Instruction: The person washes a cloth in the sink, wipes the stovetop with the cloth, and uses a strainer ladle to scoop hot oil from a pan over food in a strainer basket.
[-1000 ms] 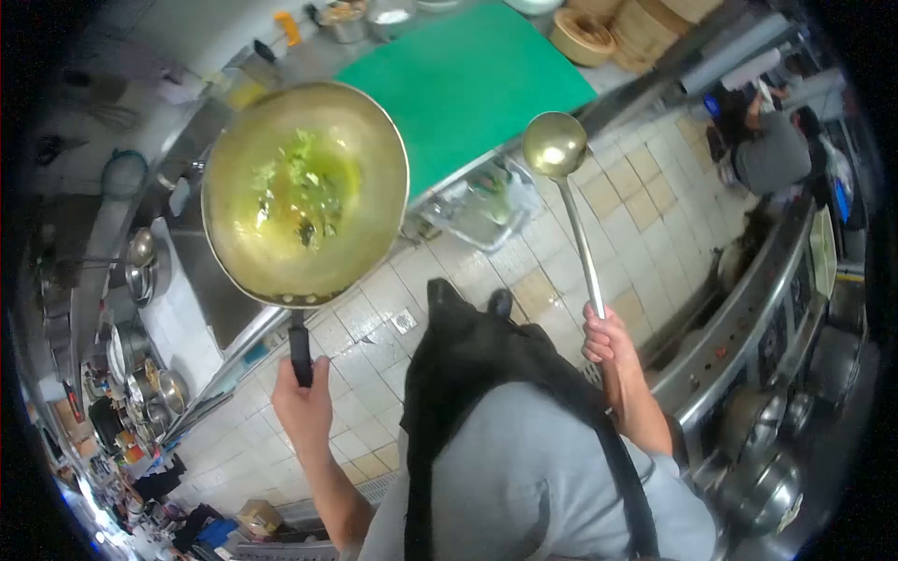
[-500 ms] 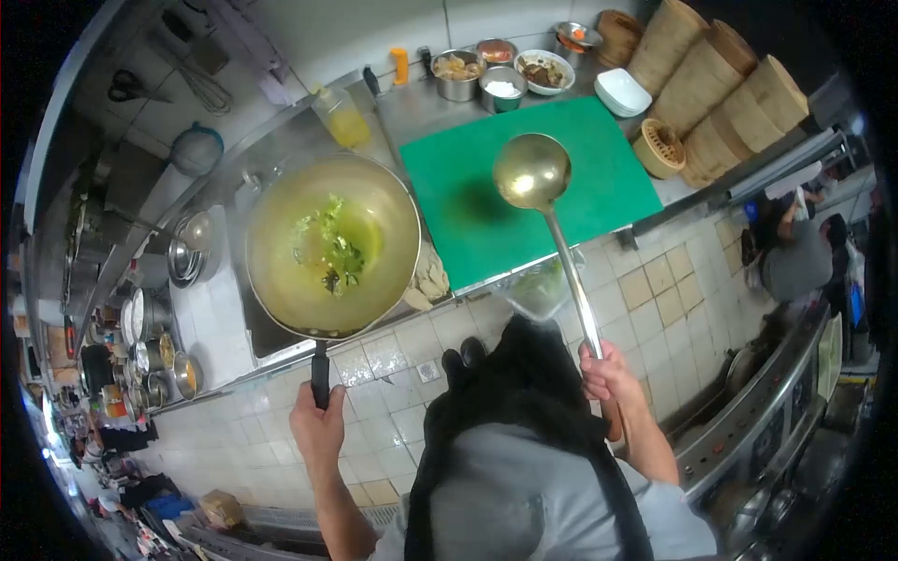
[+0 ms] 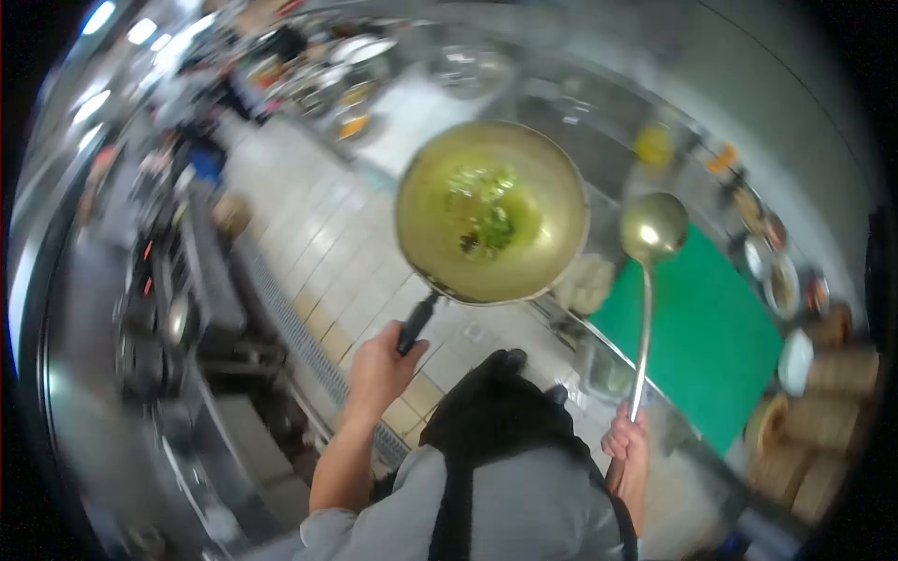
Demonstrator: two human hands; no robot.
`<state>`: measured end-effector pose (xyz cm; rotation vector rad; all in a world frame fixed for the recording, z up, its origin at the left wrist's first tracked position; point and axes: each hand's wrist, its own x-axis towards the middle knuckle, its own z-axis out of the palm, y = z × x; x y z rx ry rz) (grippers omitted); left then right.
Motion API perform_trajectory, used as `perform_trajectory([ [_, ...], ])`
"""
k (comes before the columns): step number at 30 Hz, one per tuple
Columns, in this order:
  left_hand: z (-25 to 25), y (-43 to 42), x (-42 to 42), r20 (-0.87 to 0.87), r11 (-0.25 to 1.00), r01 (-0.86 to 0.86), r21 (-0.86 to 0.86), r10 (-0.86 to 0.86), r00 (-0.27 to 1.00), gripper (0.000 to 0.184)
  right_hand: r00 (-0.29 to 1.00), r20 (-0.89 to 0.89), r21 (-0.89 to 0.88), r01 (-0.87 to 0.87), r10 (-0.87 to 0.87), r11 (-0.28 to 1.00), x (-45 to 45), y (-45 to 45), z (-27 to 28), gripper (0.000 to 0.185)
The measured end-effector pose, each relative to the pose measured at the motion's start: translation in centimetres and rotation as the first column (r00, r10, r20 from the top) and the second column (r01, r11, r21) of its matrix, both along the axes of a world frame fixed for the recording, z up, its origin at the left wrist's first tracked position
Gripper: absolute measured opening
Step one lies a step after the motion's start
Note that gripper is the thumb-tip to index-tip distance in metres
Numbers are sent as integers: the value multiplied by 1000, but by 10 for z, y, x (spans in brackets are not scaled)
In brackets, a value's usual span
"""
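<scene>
Head camera: to the left of the green cutting board [image 3: 706, 360], the left hand [image 3: 381, 367] wraps around the black handle [image 3: 416, 324] of a metal wok [image 3: 554, 182], held up in the air. At the board's lower left, the right hand [image 3: 629, 437] is closed around the end of a long metal ladle [image 3: 646, 323], its bowl [image 3: 653, 226] raised by the board's upper-left corner. Chopped greens [image 3: 479, 187] sit in yellow-green liquid [image 3: 521, 222], probably oil, in the wok's base.

The wok looks stiff and fairly heavy, its weight well beyond the grip, so it likely wants to tip or twist, and the liquid would slosh. Its metal may be hot; the black handle, gripped firmly near the pan, seems the safe hold. The ladle looks rigid and lighter, best held by its shaft, which could be slippery if oily. The greens look soft and slick.
</scene>
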<state>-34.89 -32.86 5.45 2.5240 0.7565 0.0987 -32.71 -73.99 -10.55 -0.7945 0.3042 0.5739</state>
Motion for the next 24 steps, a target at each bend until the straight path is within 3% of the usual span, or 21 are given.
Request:
perform_trajectory([
  [1, 4, -6, -18, -46, 999, -54, 8, 54, 997, 34, 995, 11, 21, -94, 94, 995, 5, 0, -3, 14],
  [3, -11, -6, -61, -91, 985, -173, -20, 171, 981, 35, 997, -58, -62, -57, 53, 996, 4, 3, -2, 14],
  [6, -20, -16, -111, -171, 959, -280, -35, 270, 948, 36, 987, -30, -111, -159, 156, 981, -2, -3, 19, 16],
  [12, -71, 20, -183, -115, 883, -462, -78, 453, 884, 37, 929, -48, -361, -358, 366, 861, -16, 47, 87, 24],
  [17, -98, 85, -231, -73, 763, -624, -169, 622, 780, 36, 828, 1, -397, -515, 561, 760, -7, 124, 42, 23],
  [19, -107, 121, -248, -45, 719, -661, -213, 669, 742, 35, 838, -21, -417, -503, 546, 757, -7, 174, 45, 24],
  [21, -118, 157, -271, -63, 710, -681, -180, 682, 728, 34, 788, -18, -374, -577, 616, 726, -8, 227, 40, 22],
  [23, -124, 191, -289, -54, 693, -698, -180, 702, 711, 35, 730, -26, -192, -674, 682, 714, -9, 285, 50, 20],
  [24, -123, 205, -297, -35, 681, -706, -194, 714, 699, 35, 719, 16, -131, -687, 694, 715, -1, 304, 20, 18],
])
